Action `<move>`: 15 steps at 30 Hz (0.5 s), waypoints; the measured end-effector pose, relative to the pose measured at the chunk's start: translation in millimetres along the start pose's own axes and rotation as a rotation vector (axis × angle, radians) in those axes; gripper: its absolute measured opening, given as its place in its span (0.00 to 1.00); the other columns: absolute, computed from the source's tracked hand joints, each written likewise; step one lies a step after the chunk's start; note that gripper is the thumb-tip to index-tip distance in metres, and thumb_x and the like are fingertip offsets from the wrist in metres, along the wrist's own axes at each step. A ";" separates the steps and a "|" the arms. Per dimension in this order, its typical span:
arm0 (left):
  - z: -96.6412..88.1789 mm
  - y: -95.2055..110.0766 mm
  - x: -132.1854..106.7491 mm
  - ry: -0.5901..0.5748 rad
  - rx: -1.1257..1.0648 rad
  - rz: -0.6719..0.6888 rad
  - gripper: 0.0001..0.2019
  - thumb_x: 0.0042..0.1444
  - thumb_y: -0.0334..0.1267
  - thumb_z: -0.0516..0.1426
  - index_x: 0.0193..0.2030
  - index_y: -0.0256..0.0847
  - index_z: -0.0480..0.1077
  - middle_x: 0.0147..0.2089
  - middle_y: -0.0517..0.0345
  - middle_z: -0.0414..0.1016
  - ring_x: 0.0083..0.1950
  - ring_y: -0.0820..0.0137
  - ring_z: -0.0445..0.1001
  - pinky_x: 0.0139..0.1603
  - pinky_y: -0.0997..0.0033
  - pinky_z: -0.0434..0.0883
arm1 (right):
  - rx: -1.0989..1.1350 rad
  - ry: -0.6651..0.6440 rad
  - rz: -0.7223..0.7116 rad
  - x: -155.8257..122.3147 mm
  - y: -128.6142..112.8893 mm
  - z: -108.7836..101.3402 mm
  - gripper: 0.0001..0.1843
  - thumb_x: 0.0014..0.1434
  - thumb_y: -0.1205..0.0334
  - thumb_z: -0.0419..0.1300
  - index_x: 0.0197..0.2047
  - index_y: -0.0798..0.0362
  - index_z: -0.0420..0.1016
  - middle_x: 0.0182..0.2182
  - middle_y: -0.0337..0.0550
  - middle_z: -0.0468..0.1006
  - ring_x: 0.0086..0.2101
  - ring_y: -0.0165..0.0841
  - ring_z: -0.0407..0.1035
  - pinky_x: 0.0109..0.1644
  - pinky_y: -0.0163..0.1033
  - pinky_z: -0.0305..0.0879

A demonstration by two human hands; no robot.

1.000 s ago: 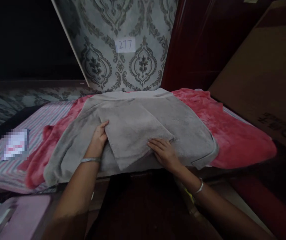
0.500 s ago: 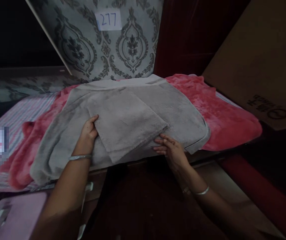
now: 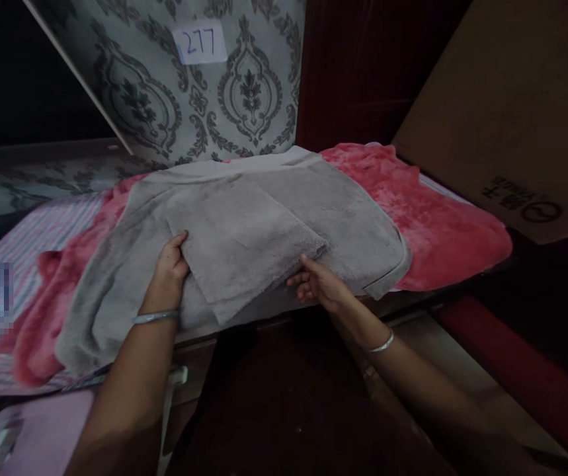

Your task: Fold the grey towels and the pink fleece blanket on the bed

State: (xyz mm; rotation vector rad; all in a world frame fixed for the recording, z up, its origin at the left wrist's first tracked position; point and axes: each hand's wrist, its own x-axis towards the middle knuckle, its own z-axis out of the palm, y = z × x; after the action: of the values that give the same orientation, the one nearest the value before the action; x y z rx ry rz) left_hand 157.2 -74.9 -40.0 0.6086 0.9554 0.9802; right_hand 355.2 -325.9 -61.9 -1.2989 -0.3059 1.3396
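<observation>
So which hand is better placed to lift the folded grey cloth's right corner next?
Probably the right hand: its thumb is near that corner; the left hand is across the cloth.

The left forearm angled toward one o'clock, the left hand thumb-side up; the right forearm slanted toward ten, the right hand's thumb apart from loosely curled fingers.

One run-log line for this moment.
left hand: at gray cloth, left edge | right hand: near its right corner | underneath: gray blanket
</observation>
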 end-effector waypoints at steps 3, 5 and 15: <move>-2.4 -0.2 -0.2 -0.032 0.000 0.015 0.19 0.58 0.30 0.59 0.57 0.35 0.73 0.41 0.47 0.83 0.46 0.59 0.82 0.51 0.63 0.81 | -0.082 0.015 0.069 8.5 -9.6 5.9 0.20 0.69 0.43 0.53 0.43 0.53 0.69 0.22 0.45 0.79 0.15 0.30 0.66 0.18 0.34 0.64; -4.3 -0.5 -0.7 -0.029 0.007 0.008 0.19 0.58 0.30 0.58 0.57 0.36 0.73 0.40 0.49 0.83 0.46 0.60 0.82 0.51 0.63 0.81 | -0.147 0.048 0.086 13.1 -15.8 9.2 0.17 0.67 0.47 0.56 0.40 0.53 0.69 0.19 0.43 0.77 0.14 0.30 0.63 0.16 0.33 0.61; -8.3 0.5 5.7 -0.022 0.005 -0.050 0.20 0.56 0.26 0.55 0.57 0.31 0.72 0.40 0.47 0.83 0.43 0.59 0.83 0.52 0.60 0.81 | -0.133 0.081 -0.035 17.4 -5.1 5.3 0.18 0.57 0.55 0.62 0.21 0.50 0.64 0.13 0.35 0.66 0.12 0.24 0.54 0.15 0.32 0.51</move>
State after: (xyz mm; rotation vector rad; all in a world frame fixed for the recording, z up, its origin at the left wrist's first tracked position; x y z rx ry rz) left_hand 151.0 -69.4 -45.7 0.5956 0.9500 0.9252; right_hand 359.1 -307.6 -64.4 -1.4485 -0.3647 1.2507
